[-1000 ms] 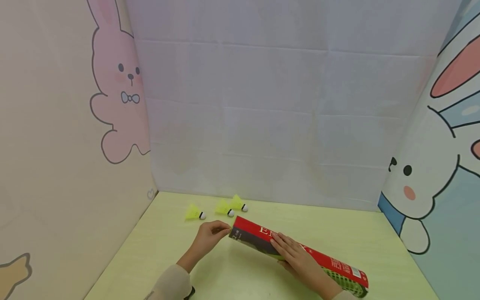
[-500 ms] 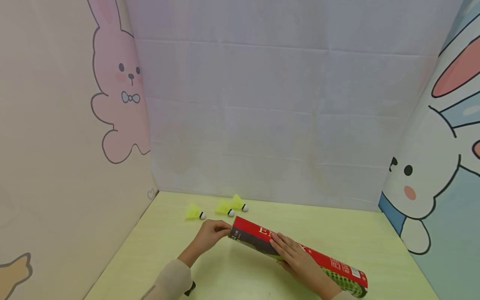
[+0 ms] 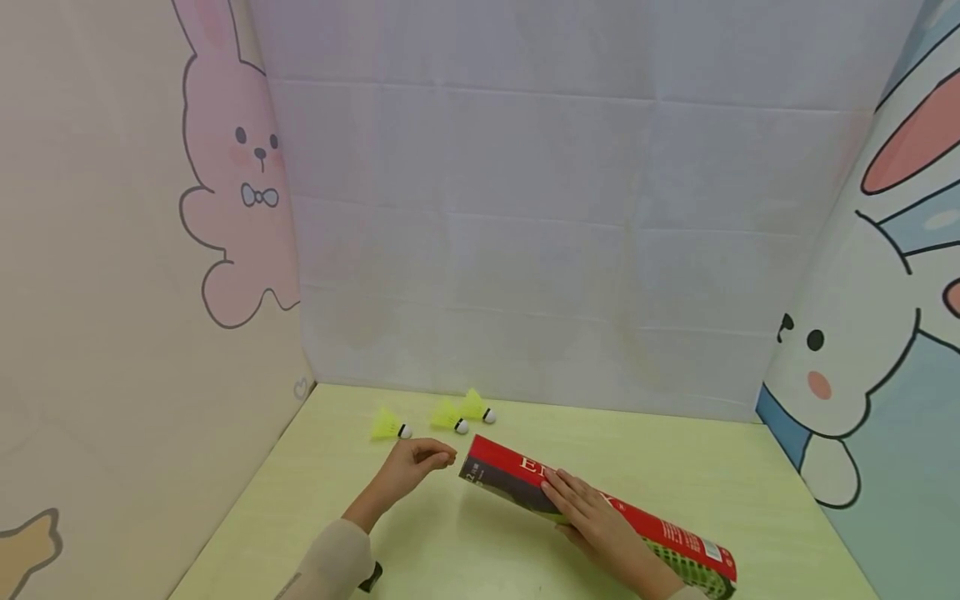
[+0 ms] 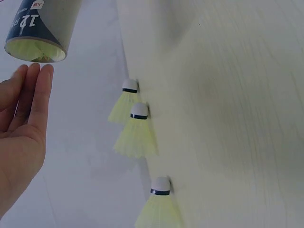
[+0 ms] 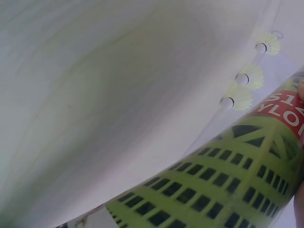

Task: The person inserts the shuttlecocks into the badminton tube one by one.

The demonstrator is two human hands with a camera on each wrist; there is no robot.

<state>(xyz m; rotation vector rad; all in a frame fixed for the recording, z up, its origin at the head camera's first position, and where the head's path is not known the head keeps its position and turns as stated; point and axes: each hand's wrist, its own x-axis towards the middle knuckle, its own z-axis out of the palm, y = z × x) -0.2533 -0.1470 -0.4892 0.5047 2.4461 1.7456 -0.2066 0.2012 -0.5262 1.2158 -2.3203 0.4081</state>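
Note:
My right hand point(image 3: 600, 529) grips a red, grey and green cardboard shuttlecock tube point(image 3: 510, 468) around its middle. The tube slants, its left end raised and facing my left hand point(image 3: 405, 471). A small gap separates the left fingertips from that uncapped end, and nothing shows between the fingers. Inside the tube's mouth, the left wrist view shows the yellow skirt of a shuttlecock point(image 4: 34, 49). Farther back lie three yellow shuttlecocks with white heads: one at the left point(image 3: 388, 426), a middle one point(image 3: 449, 417) and one at the right point(image 3: 477, 408).
A pale yellow-green table point(image 3: 675, 458) bears everything. White cloth point(image 3: 525, 250) hangs along its back edge. Side panels with rabbit drawings, a pink rabbit point(image 3: 247, 167) at left and a white rabbit point(image 3: 847, 367) at right, border the table.
My left hand has drawn back leftward from the tube's open end, where its fingertips were at the rim. The right hand and the tube have hardly moved, and the three shuttlecocks are still.

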